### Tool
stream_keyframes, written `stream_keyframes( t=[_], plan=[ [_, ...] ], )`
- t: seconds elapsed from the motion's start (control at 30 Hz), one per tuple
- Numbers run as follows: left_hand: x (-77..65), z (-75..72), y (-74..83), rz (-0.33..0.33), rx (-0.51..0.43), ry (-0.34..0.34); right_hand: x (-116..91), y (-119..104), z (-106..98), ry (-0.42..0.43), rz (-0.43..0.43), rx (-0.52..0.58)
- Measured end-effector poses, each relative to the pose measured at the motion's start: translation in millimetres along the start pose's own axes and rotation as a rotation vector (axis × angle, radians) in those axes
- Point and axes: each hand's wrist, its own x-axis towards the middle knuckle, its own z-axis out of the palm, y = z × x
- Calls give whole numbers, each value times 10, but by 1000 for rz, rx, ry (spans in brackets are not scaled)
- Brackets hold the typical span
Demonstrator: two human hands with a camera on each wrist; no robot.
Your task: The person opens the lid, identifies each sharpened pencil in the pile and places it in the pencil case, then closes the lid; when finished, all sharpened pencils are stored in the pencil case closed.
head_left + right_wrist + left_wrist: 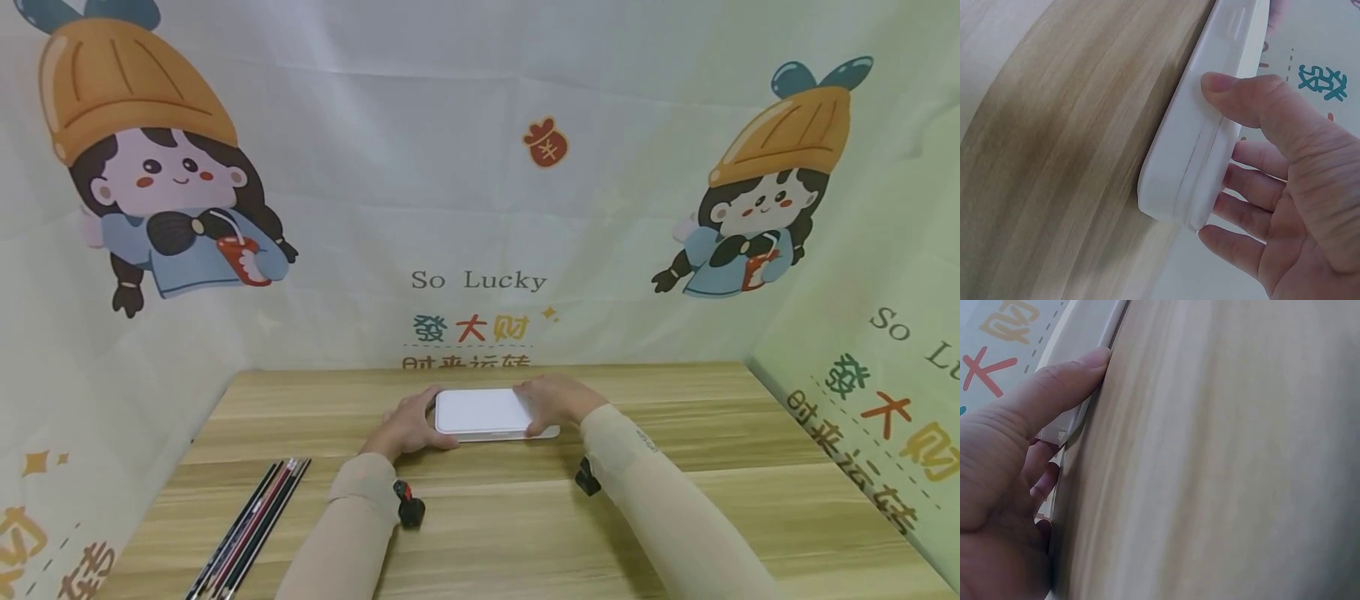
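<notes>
A flat white case with a lid (483, 412) lies toward the back of the wooden table, long side facing me. My left hand (411, 427) holds its left end, thumb along the front edge and fingers round the back corner. At the other end my right hand (553, 402) grips the case, its thumb on the front side (1169, 165) and its fingers behind. A seam between lid and base shows in the right wrist view. The left wrist view has the left thumb (1066, 384) against the case's lower edge (1072, 422).
Several slim pencils (251, 529) lie side by side at the table's left front. The wooden tabletop (487, 525) reaches back to a printed cloth backdrop (360, 208), which also hangs at both sides.
</notes>
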Motion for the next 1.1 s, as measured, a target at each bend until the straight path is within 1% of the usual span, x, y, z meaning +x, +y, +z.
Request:
stream_keyframes(
  t=[0.23, 0.5, 0.8, 0.87, 0.97, 1.1],
  plan=[
    [-17, -6, 14, -4, -2, 4, 11, -14, 4, 9, 0, -17],
    [-29, -13, 35, 0, -12, 5, 30, -23, 12, -2, 6, -36],
    [-47, -17, 47, -2, -5, 2, 32, 14, 21, 10, -14, -14],
    [-49, -17, 51, -4, -3, -2, 24, 32, 19, 10, -28, 6],
    [-54, -18, 51, -7, -8, -4, 10, 75, -16, -1, -37, 70],
    [-70, -24, 43, -29, -43, 0, 2, 118, -92, -24, -58, 162]
  ],
)
